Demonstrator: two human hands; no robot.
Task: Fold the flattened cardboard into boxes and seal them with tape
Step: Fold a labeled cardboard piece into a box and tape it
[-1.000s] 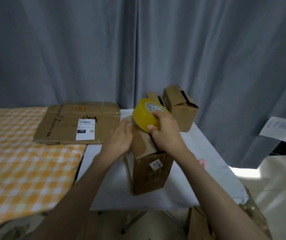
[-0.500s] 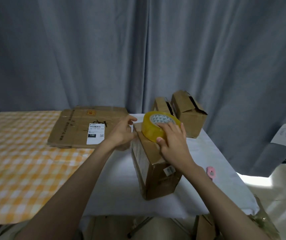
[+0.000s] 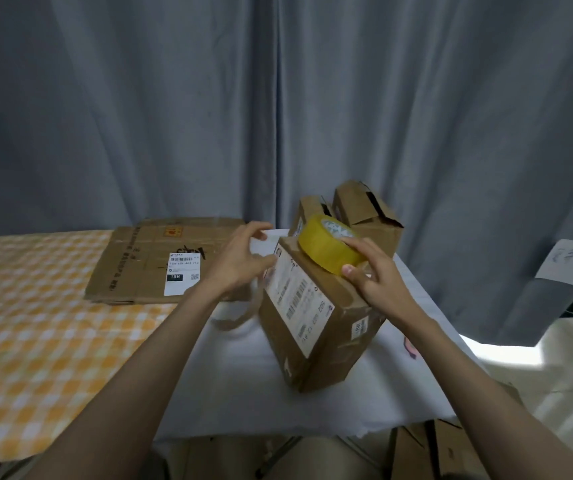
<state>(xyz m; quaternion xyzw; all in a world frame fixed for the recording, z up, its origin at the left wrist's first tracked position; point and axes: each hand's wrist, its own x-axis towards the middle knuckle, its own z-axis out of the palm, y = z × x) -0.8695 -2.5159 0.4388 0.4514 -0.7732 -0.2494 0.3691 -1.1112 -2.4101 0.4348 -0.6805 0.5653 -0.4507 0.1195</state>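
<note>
Grey curtain (image 3: pixel 174 116) behind white table (image 3: pixel 261 393), orange-checked cloth (image 3: pixel 35 323); floor (image 3: pixel 555 375) seemingly pale tile.

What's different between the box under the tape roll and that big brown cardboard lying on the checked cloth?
The box is folded up and stands tilted on the white table; the flat cardboard lies unfolded on the checked cloth. The box carries the yellow tape roll, held by the right hand; nothing touches the flat cardboard. The left hand hovers by the box. Both are brown and bear white shipping labels.

three boxes (image 3: pixel 319 317), one tape roll (image 3: pixel 328 249)
</note>
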